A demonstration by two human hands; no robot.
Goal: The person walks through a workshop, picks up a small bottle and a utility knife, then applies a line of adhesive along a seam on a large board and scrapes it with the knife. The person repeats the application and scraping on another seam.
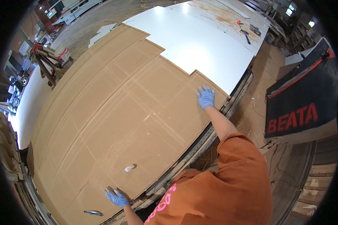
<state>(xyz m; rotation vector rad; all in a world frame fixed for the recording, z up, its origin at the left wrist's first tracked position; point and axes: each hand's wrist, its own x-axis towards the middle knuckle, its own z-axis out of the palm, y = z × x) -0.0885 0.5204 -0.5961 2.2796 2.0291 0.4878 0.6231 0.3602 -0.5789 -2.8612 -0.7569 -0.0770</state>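
Note:
A large brown cardboard-like sheet (112, 112) covers most of the work surface, its far edge cut in steps. My left hand (116, 197), in a blue glove, lies flat on the sheet near its front edge, fingers spread. Close to the sheet's stepped edge on the right, my right hand (206, 96), gloved the same way, also rests flat with fingers extended. Neither hand grips anything. Beyond my left hand lies a small white bottle (129, 168). A slim metallic tool (93, 213), perhaps a knife, sits to the left of that hand.
White glossy panels (195, 48) extend past the brown sheet, dusted with sawdust at the far end. A dark-handled tool (246, 36) lies there beside a dark block-like object (255, 30). A black cabinet-like box (302, 97) with red trim stands at right. A motorcycle (17, 90) is far left.

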